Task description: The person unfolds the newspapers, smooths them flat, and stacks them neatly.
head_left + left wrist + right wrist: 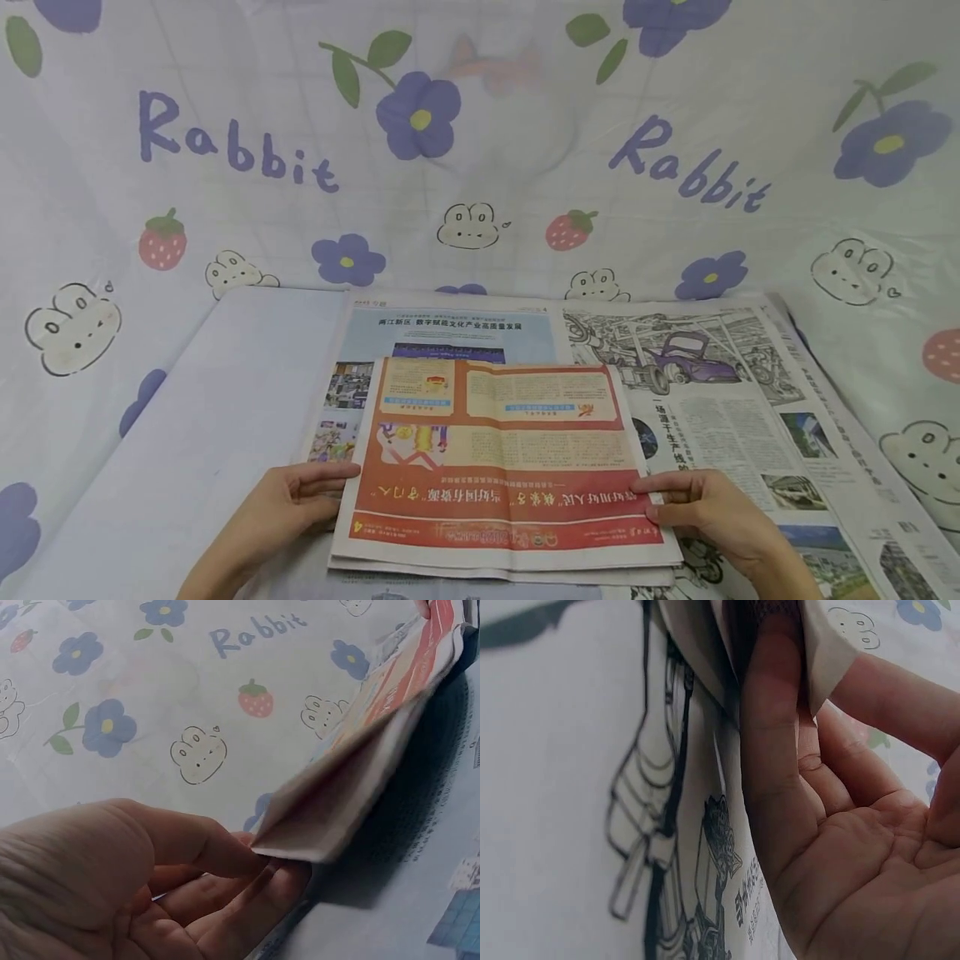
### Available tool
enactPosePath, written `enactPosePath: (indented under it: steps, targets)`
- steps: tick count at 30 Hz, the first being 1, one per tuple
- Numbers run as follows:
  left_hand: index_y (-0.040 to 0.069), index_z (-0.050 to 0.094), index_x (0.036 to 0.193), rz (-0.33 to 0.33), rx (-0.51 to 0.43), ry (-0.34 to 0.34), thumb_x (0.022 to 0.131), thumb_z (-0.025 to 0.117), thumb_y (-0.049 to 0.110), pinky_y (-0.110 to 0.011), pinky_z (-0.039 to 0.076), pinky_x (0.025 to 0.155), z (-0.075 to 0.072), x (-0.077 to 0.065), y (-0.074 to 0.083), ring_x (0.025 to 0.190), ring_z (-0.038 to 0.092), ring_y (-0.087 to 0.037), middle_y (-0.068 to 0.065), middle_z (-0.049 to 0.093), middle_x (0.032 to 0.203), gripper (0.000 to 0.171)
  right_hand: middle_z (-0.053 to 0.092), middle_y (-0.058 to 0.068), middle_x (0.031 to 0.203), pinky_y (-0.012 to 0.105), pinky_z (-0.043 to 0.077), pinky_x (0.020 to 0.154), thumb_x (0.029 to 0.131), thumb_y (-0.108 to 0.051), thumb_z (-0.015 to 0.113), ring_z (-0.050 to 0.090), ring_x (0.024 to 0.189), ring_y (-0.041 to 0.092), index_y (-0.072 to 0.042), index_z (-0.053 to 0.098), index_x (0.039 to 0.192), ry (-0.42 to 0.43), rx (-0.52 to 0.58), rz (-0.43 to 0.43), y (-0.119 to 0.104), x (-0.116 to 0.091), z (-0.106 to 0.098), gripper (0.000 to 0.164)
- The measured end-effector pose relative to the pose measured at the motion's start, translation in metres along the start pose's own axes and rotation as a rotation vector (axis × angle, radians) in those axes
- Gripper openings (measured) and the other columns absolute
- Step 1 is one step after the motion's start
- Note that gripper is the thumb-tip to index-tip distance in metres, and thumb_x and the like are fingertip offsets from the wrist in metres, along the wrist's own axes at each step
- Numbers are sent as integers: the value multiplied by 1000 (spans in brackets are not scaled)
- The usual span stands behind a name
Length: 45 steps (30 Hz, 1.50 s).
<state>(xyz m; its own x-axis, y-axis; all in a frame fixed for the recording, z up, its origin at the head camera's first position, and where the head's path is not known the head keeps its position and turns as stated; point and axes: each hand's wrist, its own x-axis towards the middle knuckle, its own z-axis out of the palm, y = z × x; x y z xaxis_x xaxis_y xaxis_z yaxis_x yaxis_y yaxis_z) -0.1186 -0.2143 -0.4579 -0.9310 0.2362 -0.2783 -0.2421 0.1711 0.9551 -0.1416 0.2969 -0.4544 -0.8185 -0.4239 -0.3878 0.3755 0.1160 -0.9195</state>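
A folded newspaper (495, 450) with a red and orange page, its print upside down in the head view, is held between both hands above other newspaper sheets. My left hand (281, 508) pinches its left edge; in the left wrist view the thumb and fingers (202, 847) meet at the corner of the folded layers (337, 795). At the right edge my right hand (708, 517) grips the paper, and the right wrist view shows the thumb on one side of the sheet (829, 656) and fingers (772, 712) behind it.
Underneath lies a spread newspaper (720, 400) with a purple car drawing and photos. To its left is a pale board-like surface (225, 400). A white cloth (480, 183) printed with rabbits, flowers and strawberries rises behind.
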Motion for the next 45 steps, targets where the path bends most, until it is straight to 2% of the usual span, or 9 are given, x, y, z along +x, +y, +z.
enactPosePath:
  steps: [4, 11, 18, 22, 26, 30, 34, 40, 45]
  targets:
    - [-11, 50, 136, 1, -39, -41, 95, 66, 10, -39, 56, 81, -3, -1, 1, 103, 66, -27, -22, 61, 126, 49, 66, 20, 117, 45, 54, 84, 92, -6, 69, 67, 101, 31, 5, 62, 128, 1, -10, -3, 1, 1, 0, 38]
    - [-8, 51, 137, 35, -42, -101, 89, 73, 11, -35, 55, 81, -7, -2, 1, 101, 67, -26, -21, 63, 122, 56, 65, 20, 118, 45, 54, 83, 92, -6, 69, 67, 101, 31, 5, 62, 128, 21, -6, 9, 2, 0, -1, 38]
    - [-10, 49, 138, 86, -53, -122, 88, 74, 7, -35, 55, 80, -8, -4, 4, 97, 68, -29, -23, 65, 119, 58, 66, 19, 117, 45, 55, 83, 92, -6, 69, 67, 100, 31, 5, 62, 127, 25, -5, 0, 1, -2, -1, 37]
    - [-10, 49, 138, 104, -48, -109, 88, 74, 7, -36, 56, 80, -9, -5, 4, 99, 67, -29, -23, 62, 123, 59, 66, 20, 118, 45, 54, 83, 92, -5, 68, 67, 100, 32, 5, 62, 128, 22, 1, -3, 1, -2, 0, 37]
    - [-10, 53, 136, 108, -33, -69, 88, 75, 8, -34, 55, 80, -8, -4, 2, 102, 67, -27, -22, 61, 126, 56, 66, 20, 117, 45, 55, 83, 92, -5, 69, 67, 100, 32, 6, 62, 127, 31, -5, -2, -1, -2, 1, 37]
    - [-8, 57, 133, 93, -13, -21, 87, 77, 13, -32, 55, 80, -7, -4, 1, 102, 67, -26, -20, 65, 120, 55, 66, 20, 117, 44, 55, 82, 91, -4, 70, 67, 98, 31, 6, 63, 127, 47, -17, 2, -1, -1, 3, 38]
    - [-8, 59, 130, 82, 4, -1, 85, 78, 15, -32, 55, 79, -5, -3, 0, 100, 68, -27, -19, 68, 114, 54, 66, 20, 117, 44, 55, 81, 90, -4, 70, 68, 98, 31, 6, 63, 127, 63, -28, 4, -2, 0, 4, 39]
    - [-4, 70, 116, 127, 116, 11, 83, 80, 13, -31, 56, 69, -2, -2, -1, 87, 68, -24, -16, 70, 107, 38, 66, 20, 117, 44, 55, 83, 91, -7, 70, 67, 99, 33, 6, 61, 128, 53, -39, -6, -2, -1, 3, 40]
    - [3, 75, 110, 149, 237, 9, 83, 80, 14, -28, 50, 57, 2, 0, 1, 75, 58, -21, -10, 63, 91, 29, 67, 18, 115, 43, 55, 82, 91, -7, 70, 67, 97, 31, 6, 62, 128, 52, -41, -21, -2, -2, 2, 40]
